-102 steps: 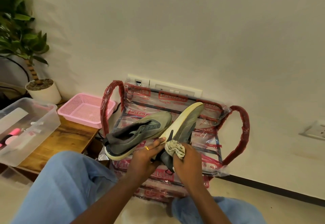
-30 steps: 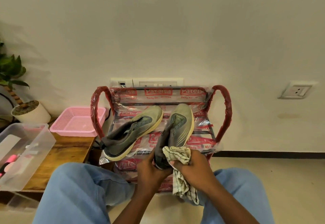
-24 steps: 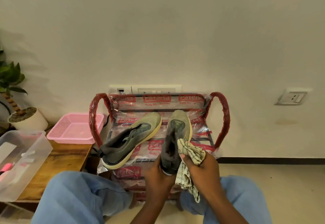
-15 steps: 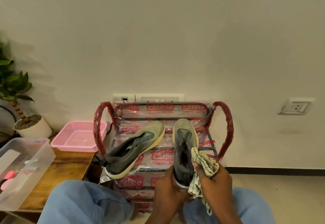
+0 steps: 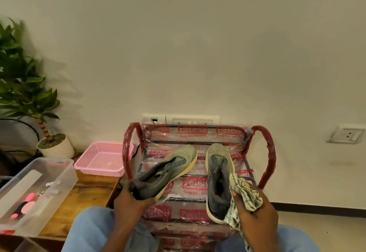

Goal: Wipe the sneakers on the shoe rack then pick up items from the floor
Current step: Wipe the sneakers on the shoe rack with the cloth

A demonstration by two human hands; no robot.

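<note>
Two grey-green sneakers lie on the top shelf of a red shoe rack (image 5: 266, 152) wrapped in printed plastic. The left sneaker (image 5: 166, 172) lies on its side, and my left hand (image 5: 130, 202) grips its heel. The right sneaker (image 5: 218, 176) stands upright on its sole, toe towards the wall. My right hand (image 5: 255, 210) holds a crumpled patterned cloth (image 5: 243, 194) against the right sneaker's outer heel side; part of the cloth hangs down below the hand.
A pink mesh basket (image 5: 103, 160) and a clear plastic box (image 5: 33, 194) with pink items sit on a low wooden table (image 5: 89, 194) at left. A potted plant (image 5: 53, 144) stands behind them. My knees in blue jeans frame the rack. Wall sockets sit above and right.
My left hand let go of the right sneaker, which now rests on the shelf, and moved left to grip the other sneaker's heel. My right hand keeps the cloth by the right sneaker.
</note>
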